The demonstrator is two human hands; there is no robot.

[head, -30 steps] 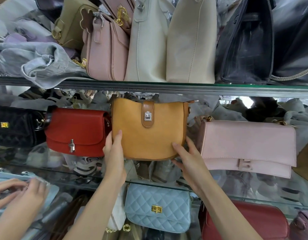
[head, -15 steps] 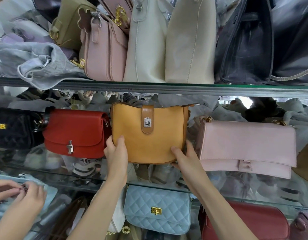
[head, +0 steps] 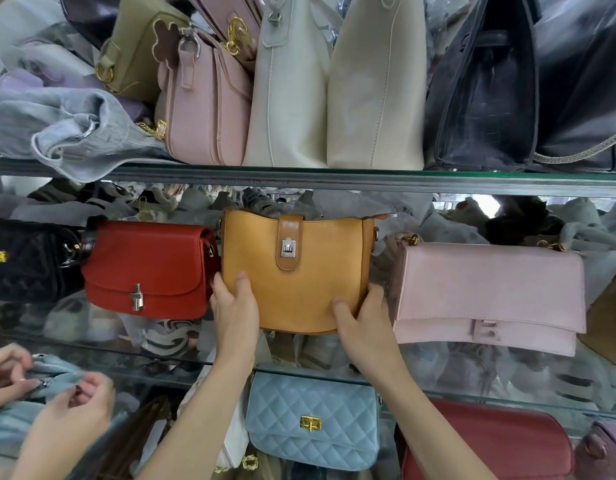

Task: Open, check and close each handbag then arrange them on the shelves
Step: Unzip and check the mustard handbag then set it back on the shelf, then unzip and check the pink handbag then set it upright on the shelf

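Settling lower between the red flap bag (head: 145, 268) and the pink flap bag (head: 486, 292), the mustard handbag (head: 296, 271) now sits nearly upright on the middle glass shelf (head: 334, 181), its clasp fastened. Left hand (head: 235, 306) and right hand (head: 363, 323) both grip its lower corners, thumbs in front; 1 second ago it was higher, so placement looks almost done.

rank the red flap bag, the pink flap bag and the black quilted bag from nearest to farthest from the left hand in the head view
1. Red flap bag: just left of the left hand, which grips the mustard bag beside it.
2. Pink flap bag: to the right, beyond the mustard bag and the right hand.
3. Black quilted bag: far left end of the shelf, past the red bag.
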